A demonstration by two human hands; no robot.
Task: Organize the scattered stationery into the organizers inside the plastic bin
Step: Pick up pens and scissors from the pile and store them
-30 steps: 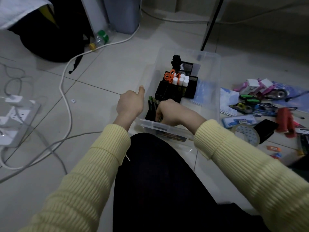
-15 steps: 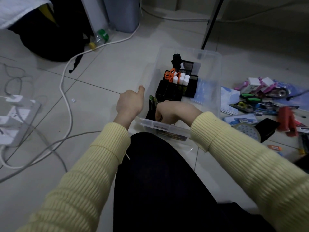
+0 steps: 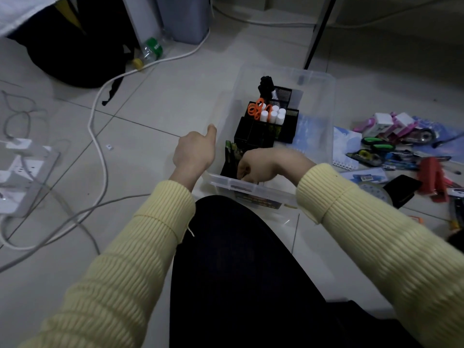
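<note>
A clear plastic bin (image 3: 326, 96) stands on the floor in front of my knee. Inside it are black mesh organizers (image 3: 288, 133) holding orange scissors (image 3: 253, 109), white glue sticks (image 3: 272, 116) and black markers (image 3: 266, 85). A nearer black organizer (image 3: 227, 167) holds green pens (image 3: 230, 153). My right hand (image 3: 263, 164) reaches down into this near organizer with its fingers curled round a stationery item that they hide. My left hand (image 3: 194, 151) grips the bin's left rim near the front corner, thumb stretched along it.
Scattered stationery lies right of the bin: green scissors (image 3: 376, 142), a red stapler (image 3: 431, 179), a tape roll (image 3: 374, 194), pink items (image 3: 391, 124), a spiral notebook (image 3: 346, 146). White cables (image 3: 100, 146) and a power strip (image 3: 22, 167) lie left. A black bag (image 3: 75, 46) sits behind.
My right hand has shifted a little to the left and lower into the near organizer. My left hand has stayed at the bin's rim.
</note>
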